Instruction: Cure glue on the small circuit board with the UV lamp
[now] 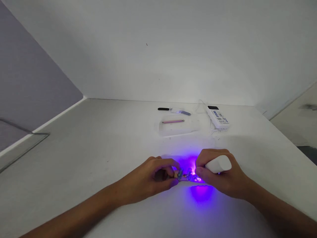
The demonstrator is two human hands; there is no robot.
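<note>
Note narrow strip (183, 180), grasped at left end by left hand (153, 178), roughly parallel to bench (99, 138) rear edge; white UV lamp (219, 164) clasped in right hand (224, 182) near right end.

Lamp (220, 164): smooth white plastic; small translucent piece (180, 174): glossy; tabletop (81, 142): smooth, matt; wall (173, 49): matt.

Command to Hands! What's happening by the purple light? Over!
Left hand pinching strip; right hand holding lamp. Strip lit purple. Pink stick farther back, not in the way.
</note>
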